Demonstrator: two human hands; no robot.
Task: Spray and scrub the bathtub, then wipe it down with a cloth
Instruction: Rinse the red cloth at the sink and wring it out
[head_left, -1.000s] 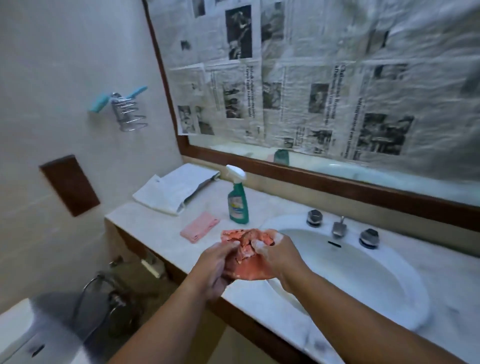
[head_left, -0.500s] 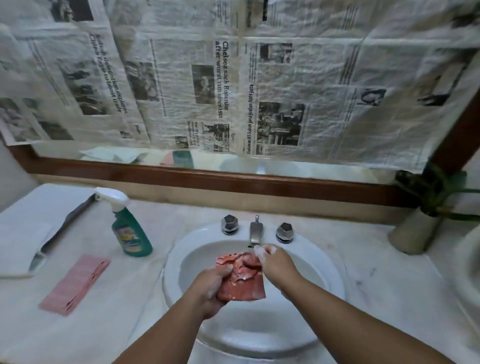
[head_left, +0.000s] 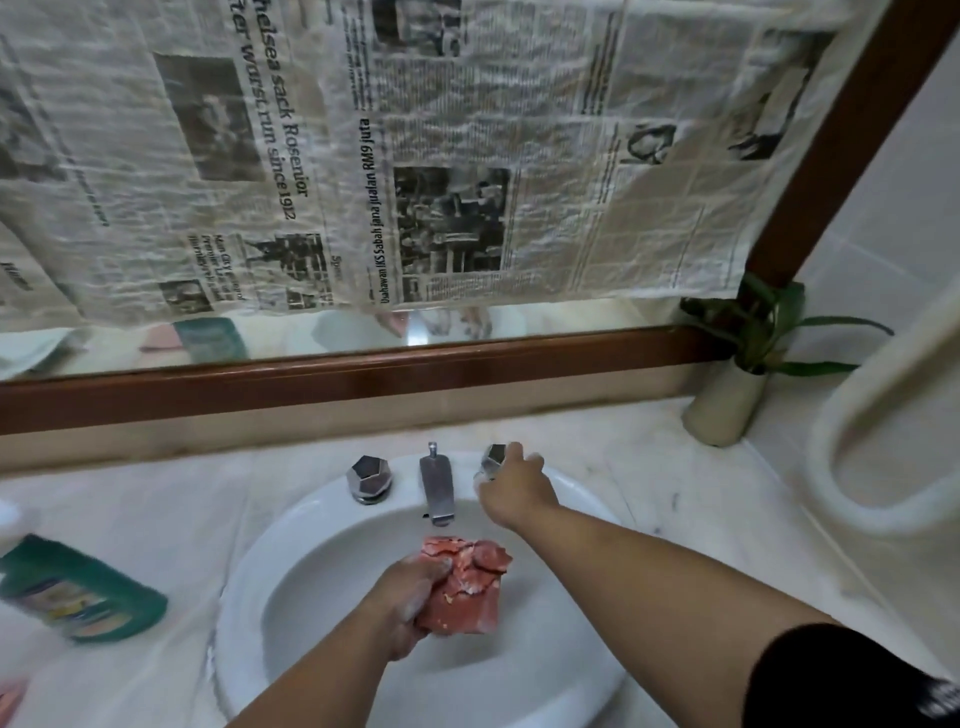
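Over sink (head_left: 235, 613), cloth (head_left: 470, 590) in left fingers (head_left: 434, 567)

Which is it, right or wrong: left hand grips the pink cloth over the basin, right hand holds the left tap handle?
One error: in the head view the right hand holds the right tap handle, not the left. The left hand does grip the pink cloth over the basin.

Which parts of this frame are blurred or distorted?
Head view: spray bottle and newspaper at left smear with motion; left hand gripping the pink cloth is sharp, right hand on the tap knob softer; wide lens bows the mirror frame.
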